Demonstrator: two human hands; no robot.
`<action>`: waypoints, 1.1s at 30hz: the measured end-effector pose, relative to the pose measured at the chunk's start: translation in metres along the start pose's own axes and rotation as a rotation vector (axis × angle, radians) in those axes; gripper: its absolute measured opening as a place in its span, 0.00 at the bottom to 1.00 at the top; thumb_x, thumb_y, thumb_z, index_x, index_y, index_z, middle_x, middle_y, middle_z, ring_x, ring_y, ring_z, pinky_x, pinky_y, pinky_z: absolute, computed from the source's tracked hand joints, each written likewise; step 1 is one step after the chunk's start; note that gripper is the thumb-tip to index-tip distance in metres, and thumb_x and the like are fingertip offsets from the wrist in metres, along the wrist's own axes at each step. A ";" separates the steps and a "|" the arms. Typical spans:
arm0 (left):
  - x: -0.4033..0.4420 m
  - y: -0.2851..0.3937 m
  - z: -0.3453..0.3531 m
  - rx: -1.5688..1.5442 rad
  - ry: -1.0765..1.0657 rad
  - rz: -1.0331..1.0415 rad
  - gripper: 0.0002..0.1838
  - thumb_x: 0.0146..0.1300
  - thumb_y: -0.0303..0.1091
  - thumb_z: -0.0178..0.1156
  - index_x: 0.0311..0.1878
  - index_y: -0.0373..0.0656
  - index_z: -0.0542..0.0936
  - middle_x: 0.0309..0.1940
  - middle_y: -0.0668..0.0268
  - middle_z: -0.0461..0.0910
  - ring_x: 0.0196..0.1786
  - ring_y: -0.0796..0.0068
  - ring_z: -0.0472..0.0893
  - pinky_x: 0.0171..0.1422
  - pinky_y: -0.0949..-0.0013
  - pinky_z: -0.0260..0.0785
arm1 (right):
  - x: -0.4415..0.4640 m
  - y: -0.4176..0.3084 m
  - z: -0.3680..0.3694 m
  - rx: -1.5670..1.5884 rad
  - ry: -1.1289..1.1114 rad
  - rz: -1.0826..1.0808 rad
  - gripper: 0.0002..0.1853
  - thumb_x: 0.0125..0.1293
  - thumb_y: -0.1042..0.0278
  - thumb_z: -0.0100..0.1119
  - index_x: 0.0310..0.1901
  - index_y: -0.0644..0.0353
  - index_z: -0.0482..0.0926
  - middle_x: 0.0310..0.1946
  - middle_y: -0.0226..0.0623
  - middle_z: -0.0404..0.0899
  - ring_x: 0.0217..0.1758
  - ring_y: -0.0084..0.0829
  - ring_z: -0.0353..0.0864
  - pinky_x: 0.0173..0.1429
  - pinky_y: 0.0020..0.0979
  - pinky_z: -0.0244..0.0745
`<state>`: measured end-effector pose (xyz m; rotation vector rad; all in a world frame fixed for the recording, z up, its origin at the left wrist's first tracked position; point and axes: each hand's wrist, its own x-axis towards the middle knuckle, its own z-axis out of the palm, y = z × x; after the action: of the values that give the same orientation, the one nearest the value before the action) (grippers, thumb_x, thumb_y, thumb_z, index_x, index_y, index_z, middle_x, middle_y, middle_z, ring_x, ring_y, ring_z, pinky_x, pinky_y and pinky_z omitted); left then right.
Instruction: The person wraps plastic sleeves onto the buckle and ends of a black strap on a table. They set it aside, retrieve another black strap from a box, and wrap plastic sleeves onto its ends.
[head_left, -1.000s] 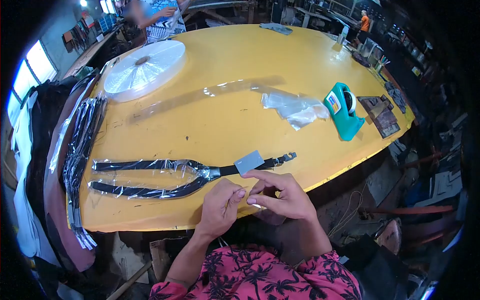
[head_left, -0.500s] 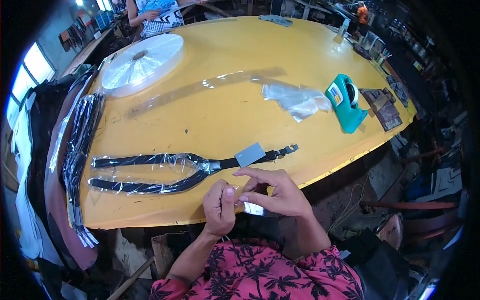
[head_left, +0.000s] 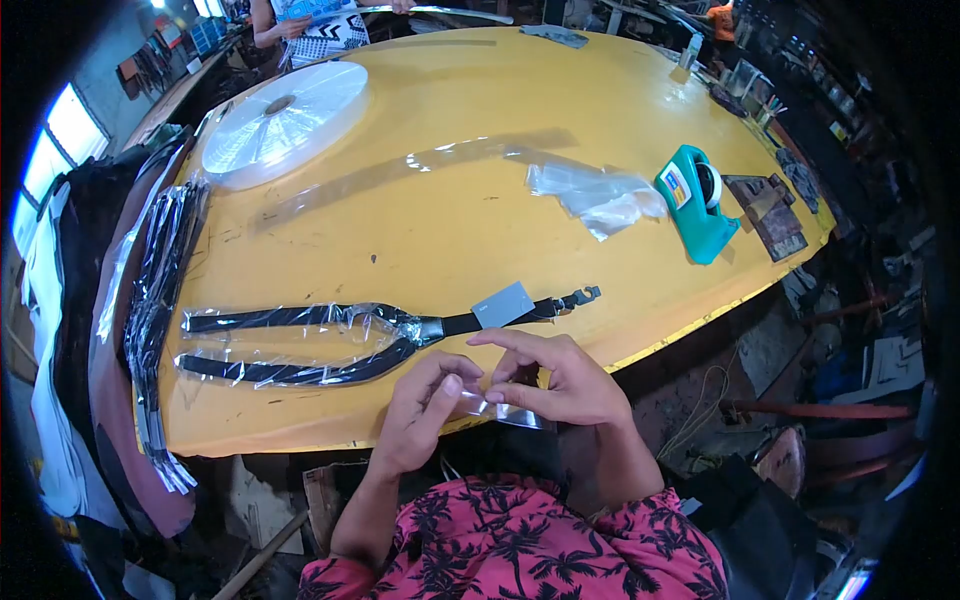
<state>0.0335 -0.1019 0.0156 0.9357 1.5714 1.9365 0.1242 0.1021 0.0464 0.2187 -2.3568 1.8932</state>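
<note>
Both hands pinch a small piece of clear plastic film (head_left: 522, 416) at the table's front edge. My left hand (head_left: 422, 408) grips one end between thumb and fingers. My right hand (head_left: 565, 378) has its thumb and a finger closed on the film, with the index finger stretched out above. Just beyond them lies a black strap (head_left: 290, 374) shaped like a Y, its two arms in clear plastic sleeves. A grey card (head_left: 503, 306) rests across its single end, near a dark clip (head_left: 582, 297).
On the yellow table (head_left: 420, 250) are a large roll of clear film (head_left: 310, 120), a loose film strip (head_left: 380, 170), crumpled plastic (head_left: 598, 200) and a green tape dispenser (head_left: 690, 215). Wrapped black straps (head_left: 160, 290) hang over the left edge. Another person (head_left: 320, 30) stands at the far side.
My left hand has opened its grip slightly and moved left, and more of the film shows between my hands. The person across the table now holds out a long strip.
</note>
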 end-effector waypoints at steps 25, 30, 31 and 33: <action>0.001 -0.008 0.003 0.289 0.055 0.125 0.08 0.75 0.30 0.59 0.41 0.33 0.79 0.34 0.58 0.79 0.36 0.67 0.80 0.43 0.67 0.72 | -0.008 0.002 -0.007 -0.029 0.089 0.052 0.31 0.66 0.71 0.71 0.70 0.59 0.73 0.33 0.28 0.85 0.34 0.17 0.79 0.40 0.25 0.74; 0.017 -0.008 0.019 0.406 -0.065 0.168 0.08 0.73 0.30 0.62 0.45 0.33 0.80 0.37 0.55 0.80 0.41 0.59 0.82 0.48 0.63 0.73 | -0.025 -0.001 -0.011 0.115 0.130 0.082 0.28 0.66 0.71 0.72 0.67 0.59 0.76 0.36 0.27 0.86 0.38 0.17 0.79 0.43 0.23 0.72; 0.021 -0.005 0.025 0.437 -0.070 0.166 0.09 0.73 0.31 0.63 0.47 0.34 0.80 0.38 0.55 0.80 0.42 0.57 0.82 0.49 0.62 0.74 | -0.030 0.006 -0.015 0.105 0.173 0.079 0.28 0.66 0.71 0.72 0.67 0.58 0.77 0.36 0.27 0.86 0.38 0.17 0.80 0.43 0.23 0.73; 0.033 -0.007 0.034 0.460 -0.083 0.169 0.10 0.72 0.32 0.64 0.48 0.35 0.80 0.39 0.55 0.81 0.42 0.56 0.82 0.50 0.61 0.74 | -0.044 0.008 -0.023 0.090 0.286 0.078 0.27 0.65 0.74 0.72 0.66 0.59 0.78 0.36 0.29 0.87 0.40 0.17 0.81 0.45 0.24 0.74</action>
<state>0.0373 -0.0538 0.0191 1.3519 1.9859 1.6388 0.1655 0.1281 0.0360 -0.1310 -2.1238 1.9194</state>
